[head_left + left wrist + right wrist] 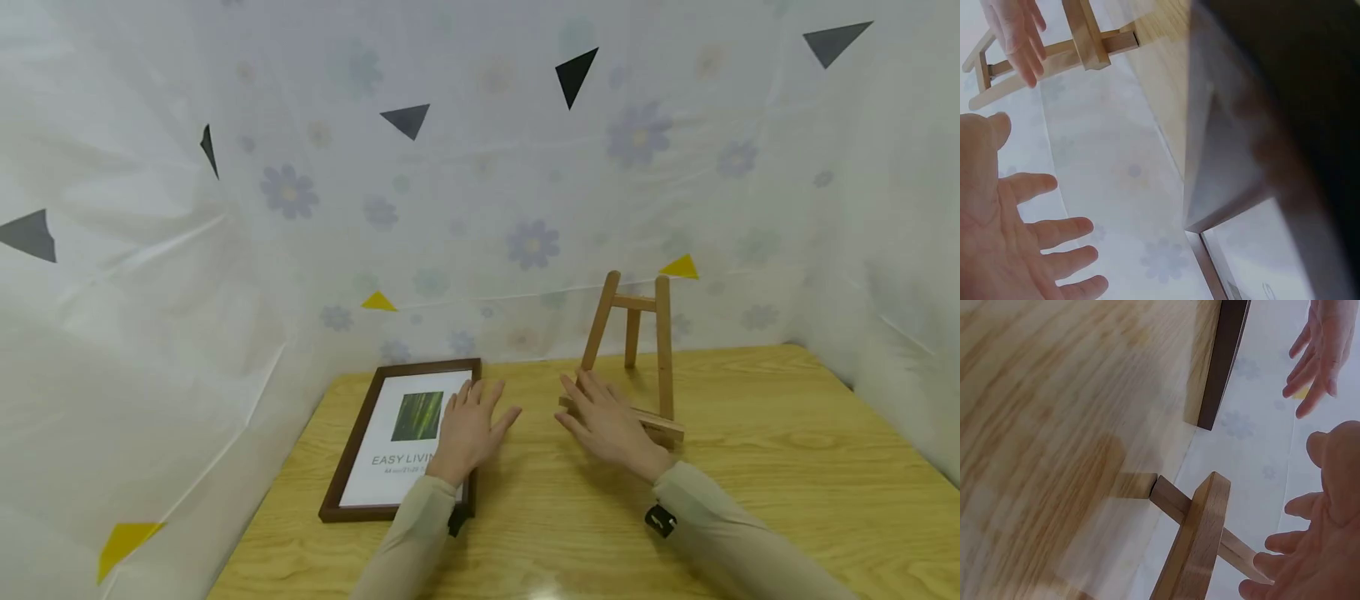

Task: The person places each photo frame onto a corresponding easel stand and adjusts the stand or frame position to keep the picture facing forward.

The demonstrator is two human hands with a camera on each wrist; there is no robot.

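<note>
A dark brown picture frame [351,450] lies flat on the left of the table, its white insert bearing a green picture and the printed words "EASY LIVING". Over the frame's right side hovers my left hand [468,433], fingers spread and holding nothing. A small wooden easel [664,350] stands upright to the right, near the back. My right hand [611,425] is in front of the easel's lower left, covering part of its ledge; its fingers are extended and hold nothing. In the left wrist view the left palm [991,231] faces the easel side, apart from the frame.
The wood-grain table [540,533] is bounded behind and on both sides by a pale flowered sheet [465,208] with black, grey and yellow triangles. A dark wrist device [661,521] sits at the right sleeve.
</note>
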